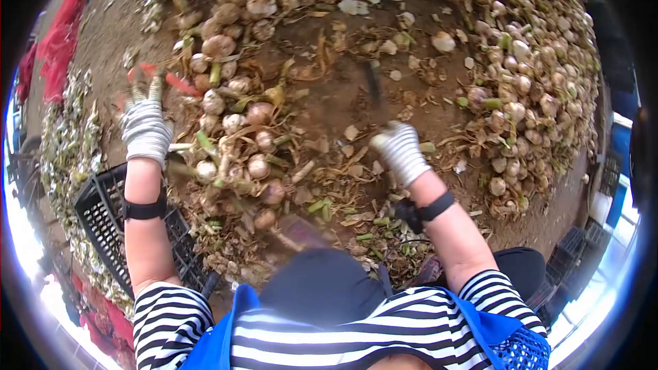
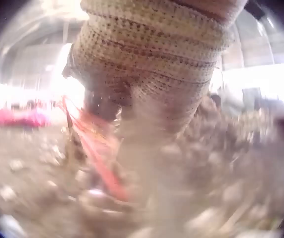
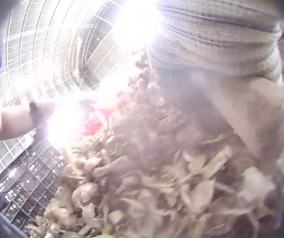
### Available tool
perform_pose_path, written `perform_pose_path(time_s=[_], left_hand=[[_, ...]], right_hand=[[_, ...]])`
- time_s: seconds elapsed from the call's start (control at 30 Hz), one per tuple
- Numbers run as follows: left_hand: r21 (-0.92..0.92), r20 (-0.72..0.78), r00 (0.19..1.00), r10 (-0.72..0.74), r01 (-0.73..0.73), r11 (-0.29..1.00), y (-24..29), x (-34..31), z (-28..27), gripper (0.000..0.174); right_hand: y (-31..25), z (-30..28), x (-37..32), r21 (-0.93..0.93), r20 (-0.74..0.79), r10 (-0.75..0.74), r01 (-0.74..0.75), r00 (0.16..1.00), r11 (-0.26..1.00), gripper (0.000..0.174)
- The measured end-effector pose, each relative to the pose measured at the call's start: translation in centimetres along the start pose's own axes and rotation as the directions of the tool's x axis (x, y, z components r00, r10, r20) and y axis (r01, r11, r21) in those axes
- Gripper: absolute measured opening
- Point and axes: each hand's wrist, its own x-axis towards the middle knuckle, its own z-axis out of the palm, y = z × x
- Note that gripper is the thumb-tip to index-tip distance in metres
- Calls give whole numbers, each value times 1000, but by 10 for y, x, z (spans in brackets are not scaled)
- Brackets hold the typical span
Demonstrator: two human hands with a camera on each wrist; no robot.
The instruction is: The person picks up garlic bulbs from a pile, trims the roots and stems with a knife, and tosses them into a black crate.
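Observation:
A heap of garlic bulbs (image 1: 236, 140) with stalks lies on the dirt in front of me. My left hand (image 1: 145, 120), in a knit glove with red-coated fingers (image 1: 179, 83), reaches over the heap's left edge with its fingers spread and nothing seen in them. It is motion-blurred, and the left wrist view shows only the glove cuff (image 2: 152, 59) and red streaks. My right hand (image 1: 399, 151), also gloved, grips a dark, blurred tool (image 1: 373, 82) that points away from me over bare dirt. The right wrist view shows the glove (image 3: 216, 44) above husks and stalks (image 3: 147, 198).
A large bank of garlic bulbs (image 1: 531, 75) runs down the right side, and more bulbs (image 1: 226, 20) lie at the back. A black plastic crate (image 1: 103, 223) stands at my left. Beyond it lie a strip of husks (image 1: 62, 151) and red netting (image 1: 62, 34).

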Motion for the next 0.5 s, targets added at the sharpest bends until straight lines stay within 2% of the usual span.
perform_pose_path(time_s=[0.03,0.07,0.1,0.13,0.17,0.2,0.23,0.27,0.3,0.37,0.4,0.47,0.5], left_hand=[[142,-141,989,-52,72,987,-4,-3,-5,70],[266,-287,955,-80,160,951,-5,-5,-10,79],[267,-281,956,-88,166,949,-1,-5,-15,79],[-89,-213,954,-210,195,977,6,-2,-21,74],[-433,-108,948,-300,227,872,16,2,-25,69],[-573,-40,995,-88,49,818,27,9,-21,64],[-704,-13,991,135,-105,702,41,16,-16,59],[-548,-104,946,308,-313,776,59,19,-19,56],[-357,-155,860,486,-507,784,77,23,-21,53],[-183,-49,751,658,-655,733,108,44,-1,50],[-187,-54,751,659,-655,732,120,58,6,50],[-250,210,580,787,-747,617,137,83,14,49],[-249,206,577,790,-750,612,137,85,11,49]], right_hand=[[6,-8,4,195,-84,70,-52,994,979,15],[-16,-17,-1,266,-96,249,-216,964,939,15],[-39,-25,-8,335,-96,423,-371,901,866,16],[-40,-23,-10,412,-142,455,-366,879,834,16],[-39,-18,-12,406,-140,455,-368,879,837,16],[-37,-13,-15,433,-140,454,-358,880,827,17],[-37,-9,-17,458,-141,452,-346,881,819,18],[-43,-5,-21,433,-81,475,-399,876,808,18],[-37,-2,-21,407,-39,431,-379,901,831,20],[-35,7,-24,398,14,427,-396,904,827,23],[-46,10,-24,332,-31,418,-385,908,861,28],[-49,10,-22,307,-29,420,-392,907,868,30],[-50,9,-23,284,-20,423,-400,906,871,33]])
